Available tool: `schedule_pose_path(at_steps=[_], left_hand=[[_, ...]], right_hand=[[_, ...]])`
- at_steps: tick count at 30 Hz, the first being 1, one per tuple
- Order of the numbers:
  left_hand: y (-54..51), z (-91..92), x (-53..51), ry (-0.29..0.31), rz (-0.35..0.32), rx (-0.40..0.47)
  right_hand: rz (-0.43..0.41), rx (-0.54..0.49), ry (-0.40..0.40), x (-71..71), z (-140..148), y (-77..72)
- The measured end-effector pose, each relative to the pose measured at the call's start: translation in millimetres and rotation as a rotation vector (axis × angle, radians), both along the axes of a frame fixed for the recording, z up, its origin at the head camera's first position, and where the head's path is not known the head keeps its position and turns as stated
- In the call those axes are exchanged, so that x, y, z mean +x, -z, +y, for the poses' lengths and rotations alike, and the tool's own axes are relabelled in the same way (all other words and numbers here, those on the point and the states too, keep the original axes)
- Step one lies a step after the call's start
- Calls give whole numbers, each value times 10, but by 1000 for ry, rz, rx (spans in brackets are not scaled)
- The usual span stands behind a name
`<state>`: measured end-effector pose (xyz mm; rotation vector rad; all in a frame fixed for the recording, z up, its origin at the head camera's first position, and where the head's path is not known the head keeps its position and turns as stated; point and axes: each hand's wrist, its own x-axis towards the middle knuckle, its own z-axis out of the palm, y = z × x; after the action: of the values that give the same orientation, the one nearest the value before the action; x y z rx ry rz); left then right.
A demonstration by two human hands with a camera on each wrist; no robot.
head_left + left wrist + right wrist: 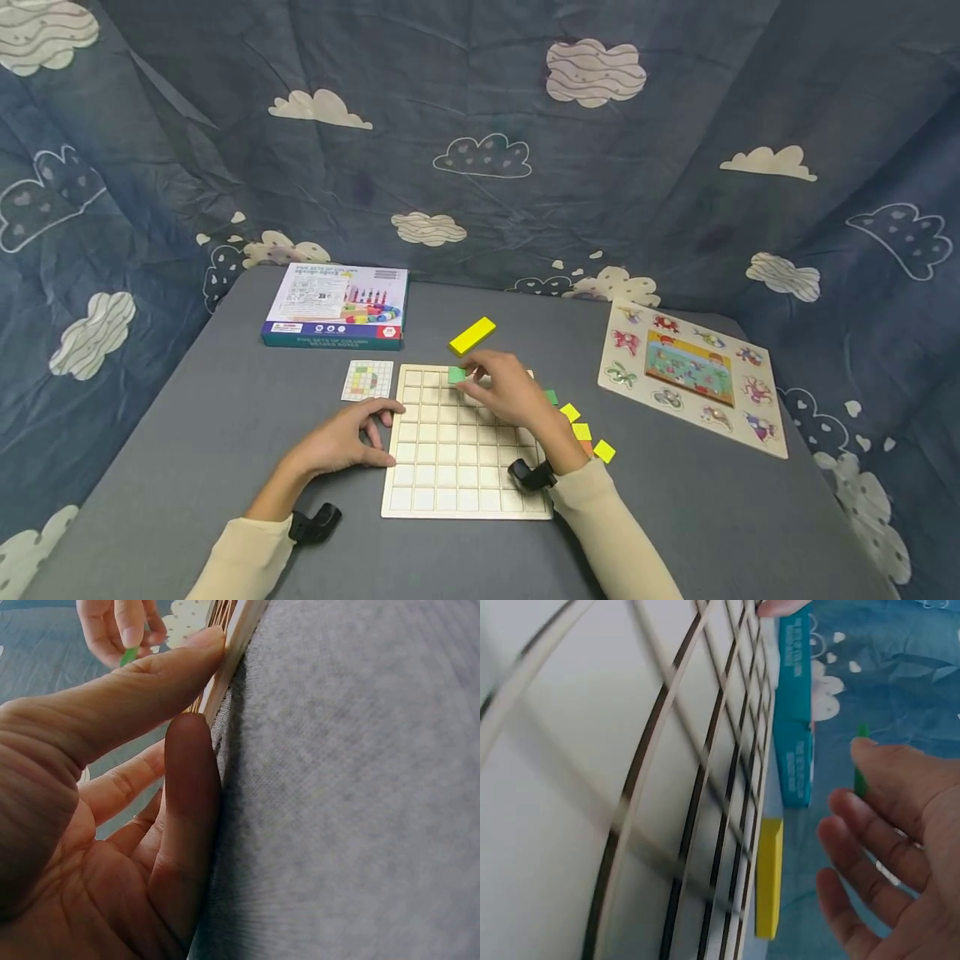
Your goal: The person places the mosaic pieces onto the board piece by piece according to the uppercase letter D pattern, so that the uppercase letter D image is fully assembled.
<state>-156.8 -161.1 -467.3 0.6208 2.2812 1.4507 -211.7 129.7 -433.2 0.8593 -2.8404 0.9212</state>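
Note:
A wooden grid board [457, 477] lies flat with small square cells. Over its far edge, my right hand [513, 392] pinches a green square tile [456, 375] between thumb and fingers. The right wrist view shows that tile [861, 780] edge-on, raised off the board. My left hand [337, 440] rests at the board's left side, thumb and a finger touching the rim apart from each other. In the left wrist view the thumb [150, 682] lies against the wooden edge. Just beyond the left fingers is a small card [367, 380] printed with a coloured grid pattern.
Right of the board lie a green tile [551, 397], several yellow tiles [604, 451] and an orange tile [587, 447], partly behind the right forearm. A yellow block [472, 336] sits beyond the board. A flat box [337, 304] stands back left, an animal puzzle board [690, 375] right.

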Motion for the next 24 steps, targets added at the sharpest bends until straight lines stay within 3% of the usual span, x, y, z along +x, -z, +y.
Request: schedule_pose_path(at_steps=[11,24], left_hand=[[25,10,-17,-1,-3,-5],[8,1,-8,-20,-11,-20]], right_hand=[[-41,-85,79,46,-325,63],[-58,0,145,52,-486,171]])
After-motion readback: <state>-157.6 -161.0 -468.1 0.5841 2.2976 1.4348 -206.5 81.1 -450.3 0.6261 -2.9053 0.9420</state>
